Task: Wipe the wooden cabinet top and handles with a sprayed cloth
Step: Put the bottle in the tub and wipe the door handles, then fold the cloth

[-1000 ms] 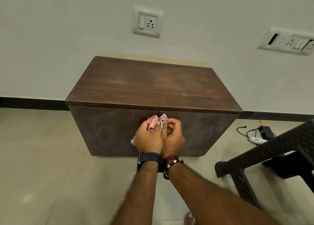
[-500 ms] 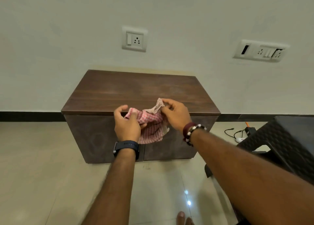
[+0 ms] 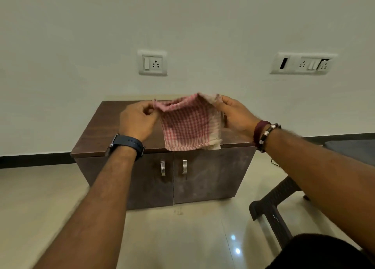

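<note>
Pink-and-white checked cloth (image 3: 186,124) stretched out in the air above the dark brown wooden cabinet top (image 3: 113,130), lower hem hanging at its front edge. Left hand (image 3: 138,120) at 9 o'clock of the cloth, fingers (image 3: 149,111) pinched together on the upper left corner. Right hand (image 3: 237,114) at 3 o'clock, fingers clamped on the upper right corner. Two small silver metal handles (image 3: 162,168) side by side on the cabinet doors at 6 o'clock of the cloth, untouched. Dark woven chair (image 3: 278,207) at 4 o'clock on the floor.
</note>
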